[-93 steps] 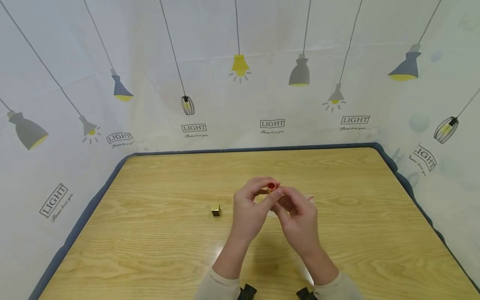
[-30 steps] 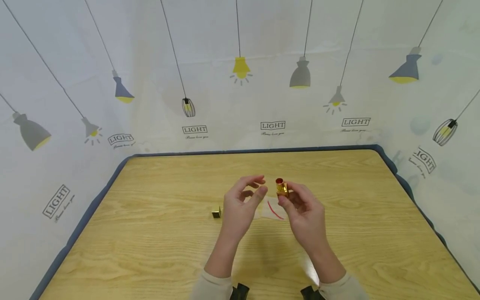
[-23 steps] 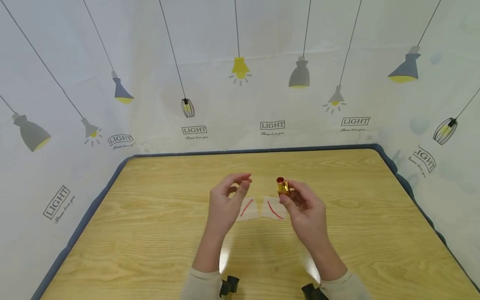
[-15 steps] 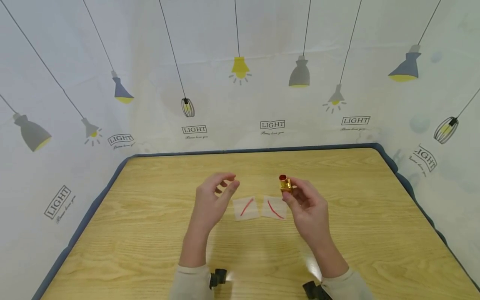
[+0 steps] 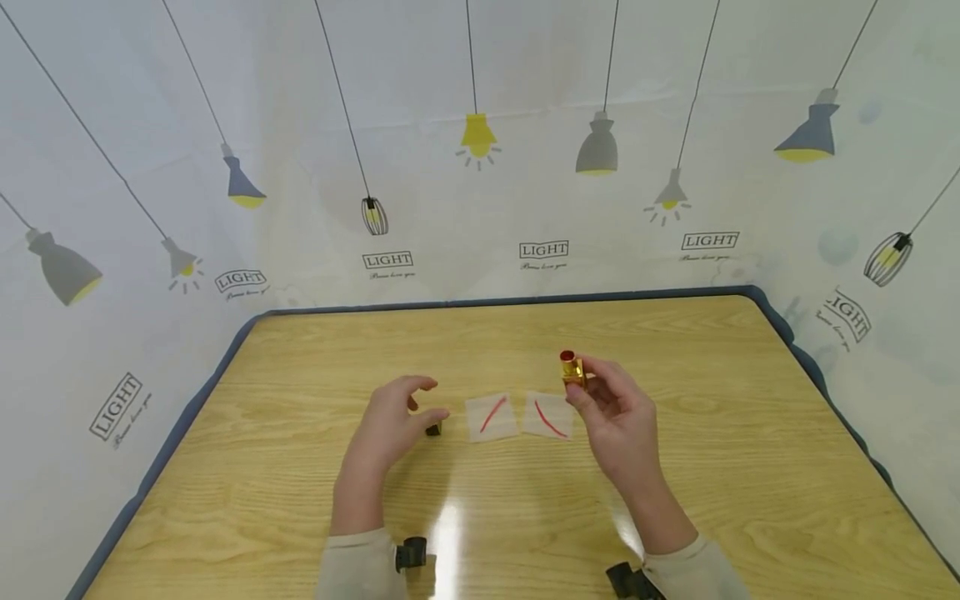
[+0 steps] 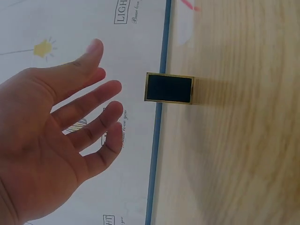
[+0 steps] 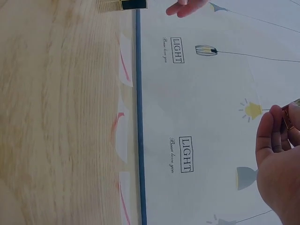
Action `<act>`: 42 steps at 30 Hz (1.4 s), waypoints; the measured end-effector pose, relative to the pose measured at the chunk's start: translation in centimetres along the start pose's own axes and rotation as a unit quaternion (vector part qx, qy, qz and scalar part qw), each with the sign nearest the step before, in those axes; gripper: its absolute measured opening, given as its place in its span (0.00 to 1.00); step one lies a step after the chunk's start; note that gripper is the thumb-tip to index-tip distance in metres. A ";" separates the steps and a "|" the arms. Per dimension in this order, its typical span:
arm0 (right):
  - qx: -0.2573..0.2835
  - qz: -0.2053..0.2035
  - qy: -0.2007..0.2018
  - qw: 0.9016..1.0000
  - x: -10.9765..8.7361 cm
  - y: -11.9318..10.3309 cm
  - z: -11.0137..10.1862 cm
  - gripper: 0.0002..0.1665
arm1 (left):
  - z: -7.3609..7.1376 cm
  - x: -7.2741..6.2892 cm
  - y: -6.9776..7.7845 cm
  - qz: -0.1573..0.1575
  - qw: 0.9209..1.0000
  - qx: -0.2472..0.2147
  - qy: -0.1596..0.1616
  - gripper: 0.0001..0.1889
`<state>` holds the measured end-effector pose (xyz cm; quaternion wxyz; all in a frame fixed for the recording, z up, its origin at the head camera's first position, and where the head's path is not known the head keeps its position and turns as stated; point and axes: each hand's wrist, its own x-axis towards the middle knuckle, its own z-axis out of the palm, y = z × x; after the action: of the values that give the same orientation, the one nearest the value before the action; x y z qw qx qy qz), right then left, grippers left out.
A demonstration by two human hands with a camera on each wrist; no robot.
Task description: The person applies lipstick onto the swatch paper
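My right hand (image 5: 618,421) pinches a gold lipstick (image 5: 573,372) between thumb and fingers, above the table. Its square base sits in the grip and its round tube, dark red inside, points up. At the edge of the right wrist view only a sliver of the lipstick (image 7: 287,119) shows. My left hand (image 5: 386,425) holds nothing; thumb and fingers are apart, loosely bent, over a small square gold cap (image 5: 433,430). Much of that cap is hidden by the hand in the head view. The left wrist view shows the cap's dark face (image 6: 168,88) with a gap to the fingers.
Two paper squares with red strokes, a left one (image 5: 491,425) and a right one (image 5: 542,427), lie mid-table between the hands. The wooden table (image 5: 300,358) has a blue padded edge (image 5: 450,304). A lamp-printed white sheet (image 5: 480,208) rises behind and at both sides.
My left hand has let go of the lipstick, moved left and come down beside the cap. My right hand has shifted slightly right, still holding the lipstick.
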<state>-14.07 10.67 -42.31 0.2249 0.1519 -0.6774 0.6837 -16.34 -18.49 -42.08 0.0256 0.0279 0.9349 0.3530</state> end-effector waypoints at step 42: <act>-0.030 0.053 0.014 0.998 -0.2 0.2 -0.2 0.20 | 0.9 0.0 0.0 -0.033 0.998 -0.006 0.047 0.17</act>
<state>-13.99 10.85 -42.56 0.2027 0.0994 -0.7016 0.6759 -16.26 -17.90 -42.80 -0.0068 -0.0202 0.9333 0.3585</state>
